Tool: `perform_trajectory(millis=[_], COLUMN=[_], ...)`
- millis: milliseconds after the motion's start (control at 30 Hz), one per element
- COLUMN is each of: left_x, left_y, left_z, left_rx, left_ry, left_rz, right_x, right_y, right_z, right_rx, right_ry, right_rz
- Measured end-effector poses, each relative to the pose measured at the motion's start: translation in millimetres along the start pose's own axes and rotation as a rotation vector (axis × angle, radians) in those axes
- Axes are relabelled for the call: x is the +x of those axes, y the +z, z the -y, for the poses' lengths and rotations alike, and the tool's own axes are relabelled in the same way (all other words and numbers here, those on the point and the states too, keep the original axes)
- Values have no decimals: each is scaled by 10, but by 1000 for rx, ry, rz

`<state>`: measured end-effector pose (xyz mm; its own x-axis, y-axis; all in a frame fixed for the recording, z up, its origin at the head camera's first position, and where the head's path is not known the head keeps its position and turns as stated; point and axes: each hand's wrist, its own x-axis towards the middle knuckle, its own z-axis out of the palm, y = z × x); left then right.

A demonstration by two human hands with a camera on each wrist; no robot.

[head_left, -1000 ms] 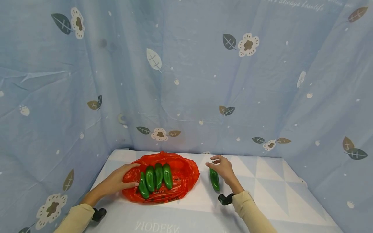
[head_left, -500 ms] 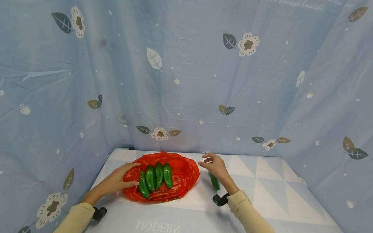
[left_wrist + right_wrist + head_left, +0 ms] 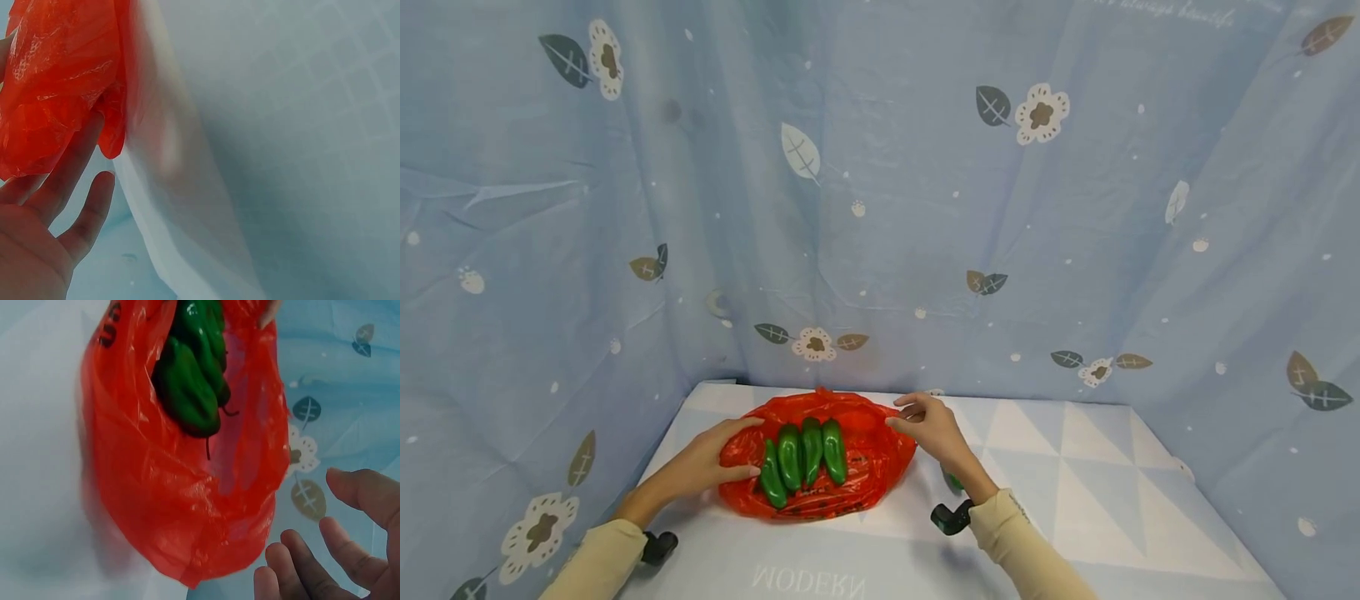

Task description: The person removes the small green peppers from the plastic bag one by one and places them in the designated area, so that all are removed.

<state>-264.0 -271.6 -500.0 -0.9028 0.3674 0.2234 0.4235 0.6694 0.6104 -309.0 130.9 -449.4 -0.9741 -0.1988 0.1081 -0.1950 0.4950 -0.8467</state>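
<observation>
A red plastic bag (image 3: 880, 475) lies spread on the table, with several green peppers (image 3: 811, 450) side by side in it. My left hand (image 3: 703, 457) holds the bag's left end, thumb toward the peppers. In the left wrist view, some fingers (image 3: 75, 156) pass behind the red film and one stands free of it. My right hand (image 3: 931, 423) hovers at the bag's right rim, its fingers loosely bent. The right wrist view shows a gap between that hand (image 3: 350, 550) and the bag. Another green pepper (image 3: 953, 481) lies on the table, mostly hidden by my right forearm.
The table (image 3: 1075, 500) has a pale triangle-patterned cover with lettering near the front. A blue printed curtain (image 3: 887, 208) hangs behind it and along both sides. Each wrist wears a small black device (image 3: 952, 517).
My right hand has moved left, from above the lone pepper to the bag's right rim, leaving that pepper on the table. My left hand and the bag have stayed in place.
</observation>
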Motion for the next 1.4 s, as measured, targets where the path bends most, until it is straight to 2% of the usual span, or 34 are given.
perform_trajectory(millis=[167,567,833,1400], left_x=[0,15,31,23], left_y=[-10,44,38,49], left_z=[8,19,2,-4], left_rx=[0,0,-5,-2], left_ry=[1,0,-4,-15], left_rz=[-4,5,3,6], right_x=[-22,-28,18,103], right_y=[114,347,502,768], right_z=[50,70,69,94], right_rx=[3,58,55,55], right_ry=[-17,-94,-119,-76], right_rz=[59,139,159,171])
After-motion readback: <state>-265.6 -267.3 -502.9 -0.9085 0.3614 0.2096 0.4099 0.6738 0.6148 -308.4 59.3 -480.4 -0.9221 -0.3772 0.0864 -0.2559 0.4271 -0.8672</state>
